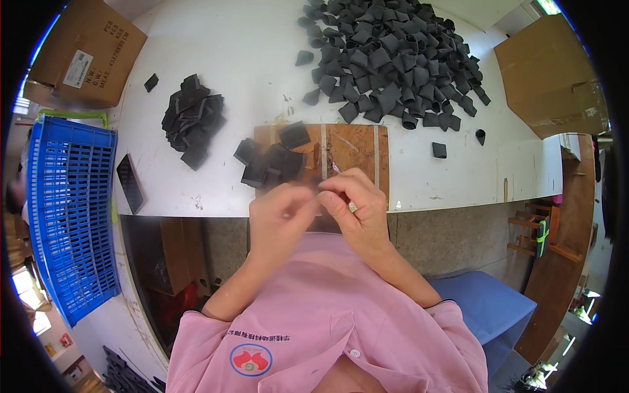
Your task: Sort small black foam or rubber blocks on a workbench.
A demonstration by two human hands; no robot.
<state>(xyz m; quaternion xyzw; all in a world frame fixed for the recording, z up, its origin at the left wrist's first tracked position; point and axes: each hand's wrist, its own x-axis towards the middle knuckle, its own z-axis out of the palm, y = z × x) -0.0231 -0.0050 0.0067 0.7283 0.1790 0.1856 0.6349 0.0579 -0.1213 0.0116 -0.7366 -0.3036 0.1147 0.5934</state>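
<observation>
My left hand (pixel 285 208) and my right hand (pixel 359 202) meet over the near edge of a brown wooden board (pixel 357 147). Both are closed, fingertips pinched close together. A dark blur shows between them; what they hold is too small and smeared to make out. Something small and shiny (pixel 352 207) shows at my right hand's fingers. Just beyond my left hand, several flat black fabric pieces (pixel 278 160) lie overlapping, partly on the board. A larger stack of flat black pieces (pixel 191 118) sits farther left.
A big heap of black folded fabric pieces (pixel 386 59) covers the table's far side, with one loose piece (pixel 439 150) nearer. Cardboard boxes (pixel 92 56) stand at both sides. At left are a blue plastic basket (pixel 72 216) and a dark flat phone-like object (pixel 130 185). A blue stool (pixel 481 304) stands lower right.
</observation>
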